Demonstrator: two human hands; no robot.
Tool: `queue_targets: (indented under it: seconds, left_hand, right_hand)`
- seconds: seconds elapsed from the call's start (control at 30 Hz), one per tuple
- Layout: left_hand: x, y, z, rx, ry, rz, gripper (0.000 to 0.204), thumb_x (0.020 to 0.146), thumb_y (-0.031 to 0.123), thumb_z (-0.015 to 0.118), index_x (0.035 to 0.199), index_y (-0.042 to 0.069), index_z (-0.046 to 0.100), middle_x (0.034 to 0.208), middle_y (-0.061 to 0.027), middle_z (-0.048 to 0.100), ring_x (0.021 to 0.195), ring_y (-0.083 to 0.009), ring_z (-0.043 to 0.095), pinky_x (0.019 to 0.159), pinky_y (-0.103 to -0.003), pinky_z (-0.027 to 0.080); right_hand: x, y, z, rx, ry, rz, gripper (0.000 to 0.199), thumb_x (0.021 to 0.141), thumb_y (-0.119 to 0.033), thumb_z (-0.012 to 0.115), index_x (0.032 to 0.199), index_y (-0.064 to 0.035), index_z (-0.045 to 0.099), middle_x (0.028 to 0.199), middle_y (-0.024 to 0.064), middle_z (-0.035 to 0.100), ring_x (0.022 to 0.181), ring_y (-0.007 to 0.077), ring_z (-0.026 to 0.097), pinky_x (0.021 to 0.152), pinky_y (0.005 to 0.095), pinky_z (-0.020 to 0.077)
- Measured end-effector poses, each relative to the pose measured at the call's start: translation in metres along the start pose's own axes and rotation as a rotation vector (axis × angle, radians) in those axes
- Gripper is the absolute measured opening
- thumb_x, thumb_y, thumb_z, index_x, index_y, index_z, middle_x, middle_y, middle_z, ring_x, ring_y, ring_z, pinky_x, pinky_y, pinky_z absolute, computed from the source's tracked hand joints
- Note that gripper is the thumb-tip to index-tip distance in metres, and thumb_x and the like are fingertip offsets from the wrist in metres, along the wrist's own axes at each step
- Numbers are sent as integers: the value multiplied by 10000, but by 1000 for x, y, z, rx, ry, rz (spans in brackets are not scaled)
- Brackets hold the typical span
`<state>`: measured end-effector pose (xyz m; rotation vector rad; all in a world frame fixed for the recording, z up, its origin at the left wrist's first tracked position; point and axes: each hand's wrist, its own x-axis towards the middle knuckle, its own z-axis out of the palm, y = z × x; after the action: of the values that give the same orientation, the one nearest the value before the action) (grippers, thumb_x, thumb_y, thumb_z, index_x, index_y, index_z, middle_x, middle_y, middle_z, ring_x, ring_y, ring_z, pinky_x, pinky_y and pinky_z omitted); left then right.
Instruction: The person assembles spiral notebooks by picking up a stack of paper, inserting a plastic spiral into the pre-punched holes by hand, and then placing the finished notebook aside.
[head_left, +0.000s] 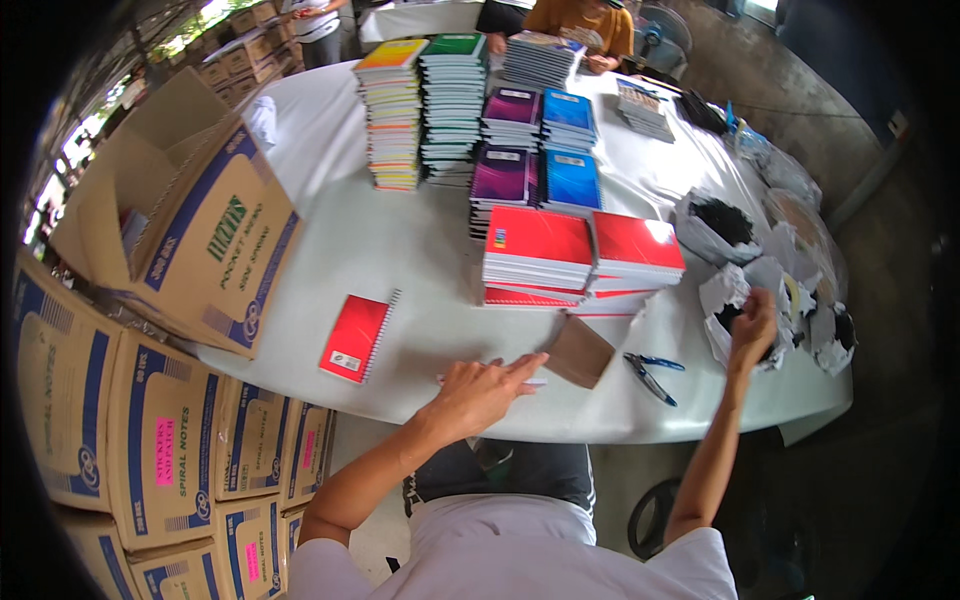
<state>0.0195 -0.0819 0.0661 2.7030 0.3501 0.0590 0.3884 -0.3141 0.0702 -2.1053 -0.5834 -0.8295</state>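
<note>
The left hand is laid flat, palm down and fingers stretched out, on a thin white sheet at the near edge of the desk; nothing is gripped by it. The sheet's long axis is set along that near edge, and the fingertips are pointed toward the right, where a brown paper piece is lying just beside them, tilted with one corner toward the person. The right hand is reached out to the right edge of the desk and is curled narrowly at the mouth of a white bag of dark contents; whether anything is held in it cannot be told. Blue-handled scissors are lying between the two hands, near the near edge. A single red spiral notebook is placed toward the near left corner, its spiral on the right side and its long axis running away from the person. Two stacks of red notebooks are set at the middle, with purple, blue and mixed stacks behind. The desk is covered in white. An open cardboard box is perched at the left edge, with closed cartons stacked below on the floor.
</note>
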Motion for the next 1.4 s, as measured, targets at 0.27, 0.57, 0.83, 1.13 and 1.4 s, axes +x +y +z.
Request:
queue_targets:
  seconds: [0.27, 0.57, 0.83, 1.13, 1.4]
  left_hand:
    - [-1, -7, 9, 41, 105, 23, 495, 994, 415, 499, 1434, 195, 445, 1035, -172, 701, 799, -363, 707, 633, -528, 561]
    - [1, -4, 3, 61, 141, 6, 516, 970, 391, 546, 1432, 188, 437, 1034, -126, 706, 738, -356, 703, 572, -497, 557]
    - [5, -5, 4, 82, 139, 7, 552, 956, 340, 572, 1464, 198, 408, 1147, -113, 688, 801, -324, 705, 644, -457, 567]
    - [8, -4, 2, 62, 181, 87, 508, 956, 277, 575, 1439, 190, 443, 1198, -102, 668, 897, -329, 693, 676, -457, 565]
    - [8, -1, -3, 87, 144, 91, 517, 937, 224, 588, 1429, 145, 451, 1193, -125, 654, 997, -320, 666, 761, -458, 548]
  right_hand:
    - [5, 126, 44, -483, -535, -105, 275, 818, -145, 625, 1085, -81, 636, 1076, 189, 660, 988, 425, 633, 843, 517, 497]
    - [47, 96, 5, -614, -391, -251, 177, 899, -110, 585, 1041, -33, 659, 981, 190, 675, 940, 412, 644, 817, 481, 510]
    - [53, 83, -13, -544, -290, -295, 304, 897, -7, 559, 1190, -16, 637, 1064, 191, 660, 1012, 385, 632, 836, 457, 498]
    - [-40, -89, -20, 211, -283, -620, 379, 783, 120, 618, 1099, -65, 716, 1030, 119, 669, 992, 262, 639, 840, 361, 518]
    - [-127, -171, 5, 643, -956, -218, 230, 790, -7, 736, 1011, -73, 718, 858, 82, 618, 790, 248, 586, 682, 372, 478]
